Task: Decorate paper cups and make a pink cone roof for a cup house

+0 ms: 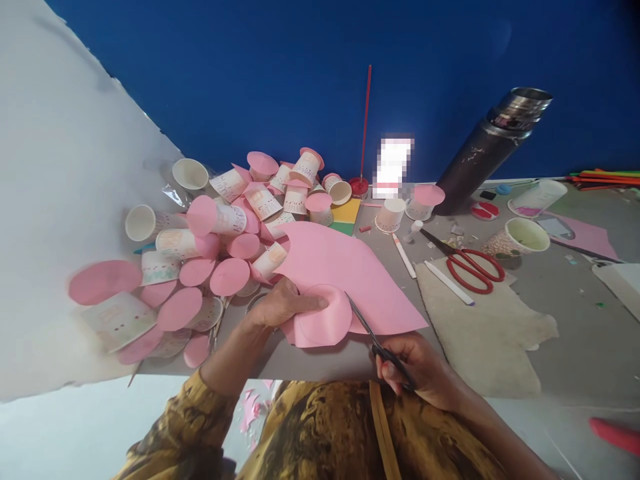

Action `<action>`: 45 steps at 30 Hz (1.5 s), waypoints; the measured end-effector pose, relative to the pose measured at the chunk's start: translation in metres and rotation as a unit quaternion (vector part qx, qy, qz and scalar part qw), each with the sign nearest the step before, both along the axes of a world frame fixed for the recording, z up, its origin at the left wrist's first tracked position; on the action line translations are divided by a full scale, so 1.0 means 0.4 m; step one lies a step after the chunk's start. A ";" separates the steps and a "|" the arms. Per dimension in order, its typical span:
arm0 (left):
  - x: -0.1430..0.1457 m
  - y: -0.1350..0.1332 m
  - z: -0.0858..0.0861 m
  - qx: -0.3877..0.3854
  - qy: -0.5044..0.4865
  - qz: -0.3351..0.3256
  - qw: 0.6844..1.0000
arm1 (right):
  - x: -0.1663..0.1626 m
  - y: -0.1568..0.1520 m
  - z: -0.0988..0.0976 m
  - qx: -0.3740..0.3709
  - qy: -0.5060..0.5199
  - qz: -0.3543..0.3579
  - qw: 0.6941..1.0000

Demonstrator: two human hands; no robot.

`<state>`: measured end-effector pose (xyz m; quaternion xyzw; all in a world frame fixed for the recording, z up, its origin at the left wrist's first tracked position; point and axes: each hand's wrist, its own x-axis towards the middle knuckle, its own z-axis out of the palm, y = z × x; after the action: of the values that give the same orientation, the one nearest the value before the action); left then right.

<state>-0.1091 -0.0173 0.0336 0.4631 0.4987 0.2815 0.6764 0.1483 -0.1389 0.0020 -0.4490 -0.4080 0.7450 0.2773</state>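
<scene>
My left hand point(280, 305) is closed on a pink paper sheet point(345, 270) near the table's front edge, pinching a rounded part of it that curls up. My right hand point(420, 370) grips a pair of black-handled scissors point(373, 333), whose blades reach into the pink sheet just right of my left fingers. The sheet lies flat on the grey table point(575, 333) beyond the cut.
A heap of paper cups with pink paper discs point(220, 227) lies at the left. Red-handled scissors point(470, 267), a cream cloth point(485, 333), a dark metal flask point(493, 143), more cups point(517, 237) and coloured sticks point(605, 179) lie at the right. A blue wall stands behind.
</scene>
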 end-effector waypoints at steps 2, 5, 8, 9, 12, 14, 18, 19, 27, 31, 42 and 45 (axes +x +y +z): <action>-0.001 0.004 0.004 -0.005 -0.006 -0.039 0.999 | -0.001 -0.001 -0.001 0.001 0.000 0.005 1.000; -0.004 0.008 0.004 -0.001 -0.022 -0.057 0.998 | -0.002 -0.002 -0.005 -0.003 0.000 0.006 1.000; -0.003 0.009 0.009 0.000 -0.033 -0.062 0.998 | -0.003 -0.004 -0.010 -0.006 0.004 0.006 1.000; -0.002 0.010 0.012 0.004 -0.035 -0.063 0.997 | -0.003 -0.005 -0.011 -0.008 0.006 0.004 1.000; 0.001 0.011 0.022 0.012 -0.020 -0.074 0.997 | -0.004 -0.006 -0.010 -0.016 0.009 -0.004 1.000; -0.001 0.013 0.020 0.011 -0.002 -0.081 0.997 | -0.004 -0.006 -0.008 -0.020 0.006 0.002 1.000; -0.010 0.019 -0.004 0.019 0.018 -0.079 0.997 | -0.002 -0.004 -0.007 -0.020 -0.006 0.017 1.000; -0.013 0.021 -0.011 0.023 0.018 -0.081 0.996 | 0.000 -0.004 -0.008 -0.019 -0.007 0.017 1.000; -0.017 0.023 -0.024 0.017 -0.005 -0.090 0.996 | 0.003 -0.007 -0.014 -0.014 -0.017 0.012 1.000; -0.006 0.017 -0.018 0.012 -0.033 -0.069 0.997 | -0.003 -0.009 -0.015 -0.014 -0.010 -0.007 1.000; 0.002 -0.072 0.075 0.232 0.029 0.297 0.926 | -0.001 0.016 0.018 0.095 -0.092 -0.138 0.982; 0.027 -0.159 0.049 0.064 -0.017 0.079 0.995 | -0.007 0.025 0.029 0.118 -0.128 -0.170 0.970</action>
<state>-0.0981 -0.0811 0.0533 0.4596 0.5034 0.3734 0.6293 0.1454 -0.1289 0.0135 -0.5675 -0.4430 0.5699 0.3962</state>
